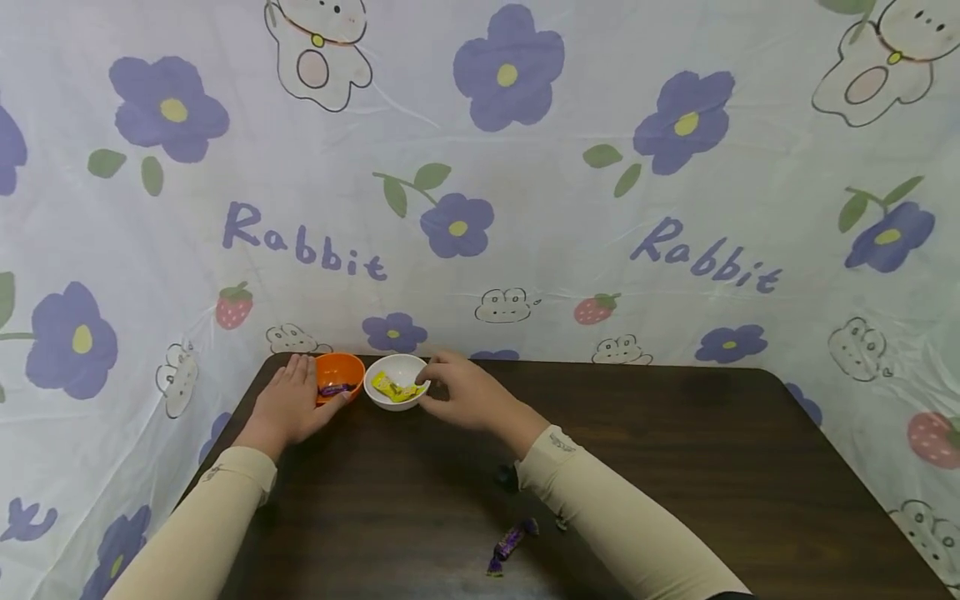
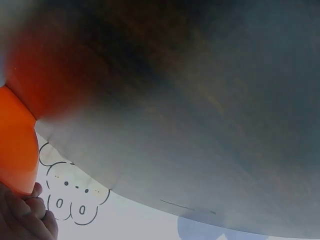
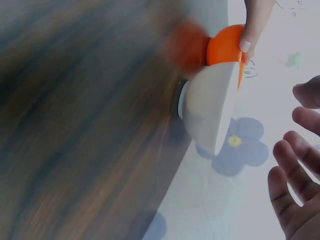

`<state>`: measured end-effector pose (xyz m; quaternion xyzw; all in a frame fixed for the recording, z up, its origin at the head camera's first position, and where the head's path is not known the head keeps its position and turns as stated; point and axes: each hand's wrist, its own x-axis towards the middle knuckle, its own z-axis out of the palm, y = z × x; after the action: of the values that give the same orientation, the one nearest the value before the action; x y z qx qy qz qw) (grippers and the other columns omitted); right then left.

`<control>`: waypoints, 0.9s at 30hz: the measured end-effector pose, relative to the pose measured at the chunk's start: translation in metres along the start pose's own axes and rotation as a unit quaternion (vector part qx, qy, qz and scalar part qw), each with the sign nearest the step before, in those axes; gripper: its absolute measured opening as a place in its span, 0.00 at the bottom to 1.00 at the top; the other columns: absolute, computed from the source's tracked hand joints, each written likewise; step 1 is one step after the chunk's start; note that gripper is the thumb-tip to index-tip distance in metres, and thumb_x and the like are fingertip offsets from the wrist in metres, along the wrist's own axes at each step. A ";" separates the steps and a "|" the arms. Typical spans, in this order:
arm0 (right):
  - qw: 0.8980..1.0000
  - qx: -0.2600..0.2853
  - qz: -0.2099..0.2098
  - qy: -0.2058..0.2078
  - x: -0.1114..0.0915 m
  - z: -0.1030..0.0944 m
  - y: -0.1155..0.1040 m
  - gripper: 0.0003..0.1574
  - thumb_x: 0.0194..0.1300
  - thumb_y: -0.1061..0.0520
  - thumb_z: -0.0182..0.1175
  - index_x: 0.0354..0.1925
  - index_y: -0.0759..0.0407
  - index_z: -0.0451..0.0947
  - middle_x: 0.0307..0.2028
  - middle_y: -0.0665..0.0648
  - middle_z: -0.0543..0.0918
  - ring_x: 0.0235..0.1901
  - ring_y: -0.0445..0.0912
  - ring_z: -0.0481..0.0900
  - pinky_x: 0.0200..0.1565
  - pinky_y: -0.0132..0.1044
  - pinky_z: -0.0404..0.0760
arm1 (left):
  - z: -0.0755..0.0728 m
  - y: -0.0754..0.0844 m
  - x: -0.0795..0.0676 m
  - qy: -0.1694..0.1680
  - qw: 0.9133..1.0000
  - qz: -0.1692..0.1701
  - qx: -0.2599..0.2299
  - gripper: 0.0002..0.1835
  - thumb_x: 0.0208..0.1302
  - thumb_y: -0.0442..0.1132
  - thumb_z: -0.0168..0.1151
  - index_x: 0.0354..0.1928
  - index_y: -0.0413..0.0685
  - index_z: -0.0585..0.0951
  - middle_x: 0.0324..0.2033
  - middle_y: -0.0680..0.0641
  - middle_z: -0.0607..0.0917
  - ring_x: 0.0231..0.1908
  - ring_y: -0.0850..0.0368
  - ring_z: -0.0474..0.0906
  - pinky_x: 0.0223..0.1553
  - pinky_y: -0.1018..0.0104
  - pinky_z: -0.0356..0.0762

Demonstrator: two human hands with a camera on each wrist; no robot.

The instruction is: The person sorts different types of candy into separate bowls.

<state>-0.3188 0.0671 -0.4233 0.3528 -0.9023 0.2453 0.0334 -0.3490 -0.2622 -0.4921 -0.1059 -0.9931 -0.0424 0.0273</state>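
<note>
At the table's far left, my left hand holds an orange bowl, its fingers along the left side and its thumb at the near side. A purple-wrapped candy lies inside it. Close beside it on the right stands a white bowl with yellow-wrapped candies. My right hand hovers at the white bowl's right rim. In the right wrist view the right hand has loosely bent, spread fingers, apart from the white bowl, with nothing visible in them.
A purple-wrapped candy lies on the dark wooden table near its front. A small dark object sits by the right sleeve, partly hidden and unclear. A patterned cloth hangs behind the table's far edge.
</note>
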 end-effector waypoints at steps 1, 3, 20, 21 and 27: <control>1.000 0.001 0.001 -0.004 -0.007 -0.003 0.000 0.16 0.73 0.51 0.68 0.56 0.54 0.86 0.48 0.51 0.80 0.48 0.47 0.84 0.53 0.39 0.86 | 0.000 0.000 0.000 0.001 1.000 -0.002 -0.001 0.58 0.76 0.74 0.41 0.80 0.23 0.54 0.80 0.24 0.56 0.81 0.25 0.50 0.83 0.35 0.48; 1.000 -0.008 0.002 -0.007 -0.020 -0.009 0.002 0.16 0.73 0.50 0.68 0.56 0.54 0.86 0.48 0.50 0.80 0.48 0.46 0.83 0.53 0.41 0.85 | 0.000 -0.001 0.000 0.002 1.000 -0.002 -0.002 0.58 0.76 0.74 0.41 0.79 0.22 0.54 0.80 0.24 0.56 0.81 0.24 0.50 0.82 0.35 0.48; 0.997 -0.055 0.056 0.020 -0.124 -0.038 0.022 0.17 0.73 0.46 0.69 0.54 0.51 0.87 0.45 0.49 0.82 0.37 0.40 0.79 0.41 0.37 0.83 | 0.001 0.000 -0.001 0.006 1.000 0.000 -0.004 0.58 0.76 0.74 0.41 0.79 0.22 0.54 0.80 0.23 0.56 0.80 0.24 0.51 0.82 0.35 0.48; 0.996 -0.052 0.064 0.018 -0.130 -0.039 0.023 0.16 0.73 0.46 0.69 0.53 0.51 0.86 0.45 0.49 0.83 0.40 0.41 0.81 0.42 0.38 0.85 | 0.001 0.000 0.000 0.008 1.000 0.001 -0.004 0.58 0.76 0.74 0.42 0.79 0.22 0.55 0.79 0.23 0.57 0.80 0.24 0.51 0.82 0.34 0.49; 0.995 -0.042 0.095 0.005 -0.159 -0.041 0.033 0.15 0.72 0.47 0.69 0.52 0.51 0.87 0.46 0.49 0.87 0.42 0.45 0.85 0.42 0.40 0.86 | 0.000 -0.001 0.000 0.008 1.000 0.003 0.001 0.58 0.76 0.74 0.41 0.79 0.21 0.55 0.79 0.23 0.57 0.80 0.24 0.51 0.82 0.35 0.49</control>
<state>-0.2258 0.2060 -0.4379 0.2630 -0.9409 0.2113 0.0290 -0.3493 -0.2630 -0.4921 -0.1089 -0.9925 -0.0421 0.0352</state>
